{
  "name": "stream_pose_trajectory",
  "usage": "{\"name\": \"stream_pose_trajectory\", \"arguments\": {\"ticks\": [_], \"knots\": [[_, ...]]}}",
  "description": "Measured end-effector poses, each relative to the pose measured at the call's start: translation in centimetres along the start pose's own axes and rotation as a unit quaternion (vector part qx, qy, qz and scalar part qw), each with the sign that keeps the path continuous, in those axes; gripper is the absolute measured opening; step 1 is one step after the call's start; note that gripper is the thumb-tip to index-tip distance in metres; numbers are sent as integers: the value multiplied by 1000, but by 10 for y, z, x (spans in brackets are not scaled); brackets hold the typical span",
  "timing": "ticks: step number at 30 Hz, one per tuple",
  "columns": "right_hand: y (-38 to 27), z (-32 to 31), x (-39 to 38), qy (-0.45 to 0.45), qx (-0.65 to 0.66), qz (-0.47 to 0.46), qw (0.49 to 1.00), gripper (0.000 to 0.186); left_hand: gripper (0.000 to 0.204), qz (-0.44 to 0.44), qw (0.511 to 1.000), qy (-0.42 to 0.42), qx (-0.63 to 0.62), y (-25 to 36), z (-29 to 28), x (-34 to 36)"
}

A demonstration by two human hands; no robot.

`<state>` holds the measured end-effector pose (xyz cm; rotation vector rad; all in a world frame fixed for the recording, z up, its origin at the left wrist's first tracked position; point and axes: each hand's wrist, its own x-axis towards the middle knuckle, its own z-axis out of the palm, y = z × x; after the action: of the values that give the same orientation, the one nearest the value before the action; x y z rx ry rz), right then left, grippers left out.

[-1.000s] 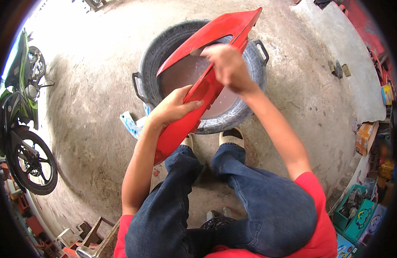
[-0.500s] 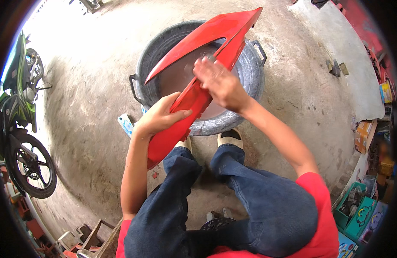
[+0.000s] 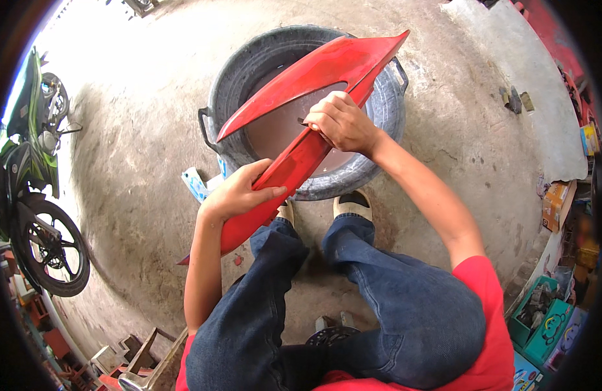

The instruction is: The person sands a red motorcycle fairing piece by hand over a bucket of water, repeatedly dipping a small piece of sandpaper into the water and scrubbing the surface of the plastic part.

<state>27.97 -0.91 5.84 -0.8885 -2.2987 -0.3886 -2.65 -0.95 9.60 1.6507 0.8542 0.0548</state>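
A long red plastic motorcycle body panel (image 3: 293,161), with a pointed fork at its far end, lies slantwise over a grey-black tub (image 3: 387,117) of murky water (image 3: 270,133). My left hand (image 3: 242,190) grips the panel's lower part, thumb on top and fingers behind the edge. Farther up, my right hand (image 3: 341,121) is closed against the panel's narrow middle, fingers curled down. A small dark flat piece (image 3: 303,121) pokes out beside its fingertips; most of it is hidden, so its kind is unclear.
A blue-and-white packet (image 3: 195,185) lies on the concrete floor left of the tub. A motorcycle (image 3: 50,251) stands at far left. Dark scraps (image 3: 511,99) lie to the right. Boxes, including a green one (image 3: 547,331), line the right side. A wooden frame (image 3: 141,357) is at lower left.
My right hand, blurred and flatter before, is now curled tightly on the panel a little to the right. The panel's far tip has dropped slightly toward me and right. My left hand keeps its grip.
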Motion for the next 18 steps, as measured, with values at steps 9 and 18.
{"name": "stream_pose_trajectory", "arguments": {"ticks": [9, 18], "knots": [[-24, -1, 11, 62, 2, 1, 998, 18, 72, 125, 798, 47, -588, 24, 14, 76], [16, -62, 50, 310, -44, 257, 914, 24, 45, 230, 771, 167, -570, 57, 36, 71]]}}
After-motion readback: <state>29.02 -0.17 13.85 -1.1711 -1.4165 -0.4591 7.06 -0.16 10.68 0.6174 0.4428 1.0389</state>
